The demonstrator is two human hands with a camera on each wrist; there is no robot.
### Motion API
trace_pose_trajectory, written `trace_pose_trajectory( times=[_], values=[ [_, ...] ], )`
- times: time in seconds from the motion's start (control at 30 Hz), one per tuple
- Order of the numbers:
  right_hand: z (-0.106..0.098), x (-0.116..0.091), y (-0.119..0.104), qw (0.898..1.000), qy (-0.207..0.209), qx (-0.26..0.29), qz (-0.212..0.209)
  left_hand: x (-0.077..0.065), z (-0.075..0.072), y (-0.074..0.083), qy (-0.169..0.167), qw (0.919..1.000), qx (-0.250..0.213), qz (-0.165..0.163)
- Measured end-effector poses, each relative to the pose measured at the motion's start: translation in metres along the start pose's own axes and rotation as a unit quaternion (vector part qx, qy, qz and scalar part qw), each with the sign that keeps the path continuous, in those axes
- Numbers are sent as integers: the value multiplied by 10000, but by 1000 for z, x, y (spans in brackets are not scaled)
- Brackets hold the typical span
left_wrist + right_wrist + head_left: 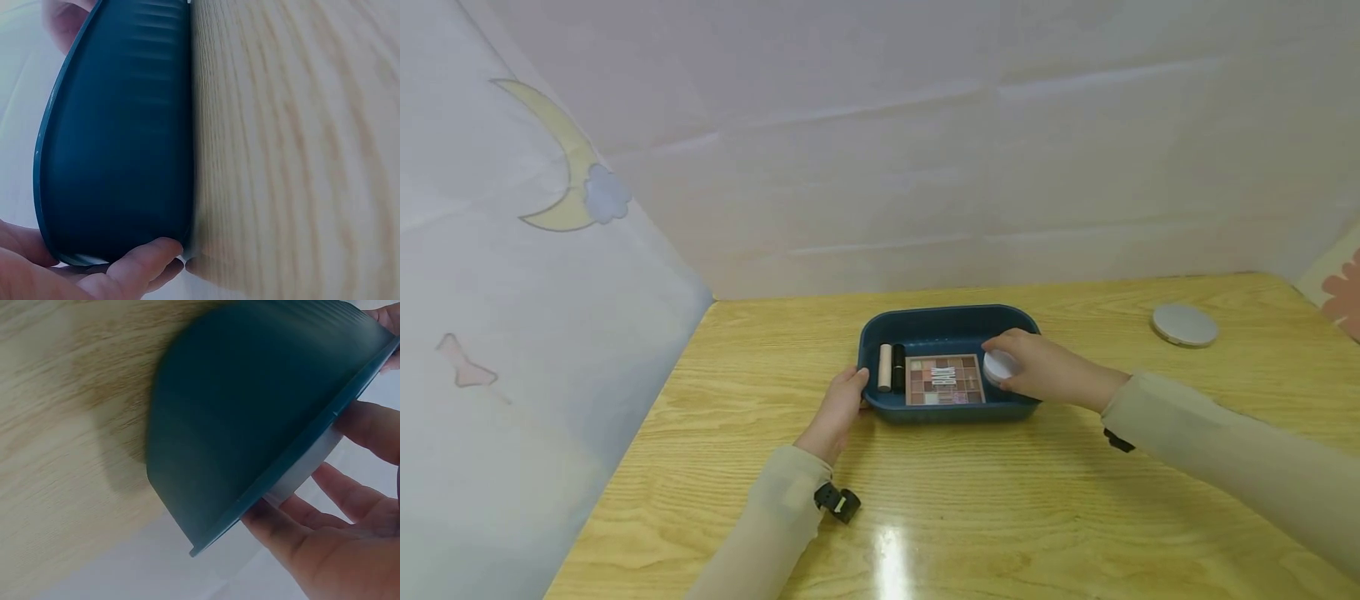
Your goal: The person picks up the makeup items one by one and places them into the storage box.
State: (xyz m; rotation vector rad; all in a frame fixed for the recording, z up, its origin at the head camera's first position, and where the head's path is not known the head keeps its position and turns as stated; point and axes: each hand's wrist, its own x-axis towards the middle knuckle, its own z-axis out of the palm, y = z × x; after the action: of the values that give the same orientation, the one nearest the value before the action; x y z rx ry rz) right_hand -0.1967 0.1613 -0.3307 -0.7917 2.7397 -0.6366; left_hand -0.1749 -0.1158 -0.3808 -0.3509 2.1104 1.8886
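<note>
A dark blue basket stands on the wooden table. My left hand grips its left end, with the thumb at the rim and fingers along the outer wall. Inside lie a beige tube, a black tube beside it, and a flat eyeshadow palette with a grid of shades. At the basket's right end, my right hand pinches a round white compact between thumb and fingers. From the right wrist, only the white edge of that compact shows past the rim.
A round pale compact lies on the table to the far right of the basket. A pale cloth hangs behind the table, and another with a moon print hangs at the left.
</note>
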Motion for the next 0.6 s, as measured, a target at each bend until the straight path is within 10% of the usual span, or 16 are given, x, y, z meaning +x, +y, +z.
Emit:
trace_pose_trajectory(
  times=[0.6],
  values=[
    [-4,13,4,9983,-581,-31,-69,-1,-1,2,-52,10000,21,-41]
  ],
)
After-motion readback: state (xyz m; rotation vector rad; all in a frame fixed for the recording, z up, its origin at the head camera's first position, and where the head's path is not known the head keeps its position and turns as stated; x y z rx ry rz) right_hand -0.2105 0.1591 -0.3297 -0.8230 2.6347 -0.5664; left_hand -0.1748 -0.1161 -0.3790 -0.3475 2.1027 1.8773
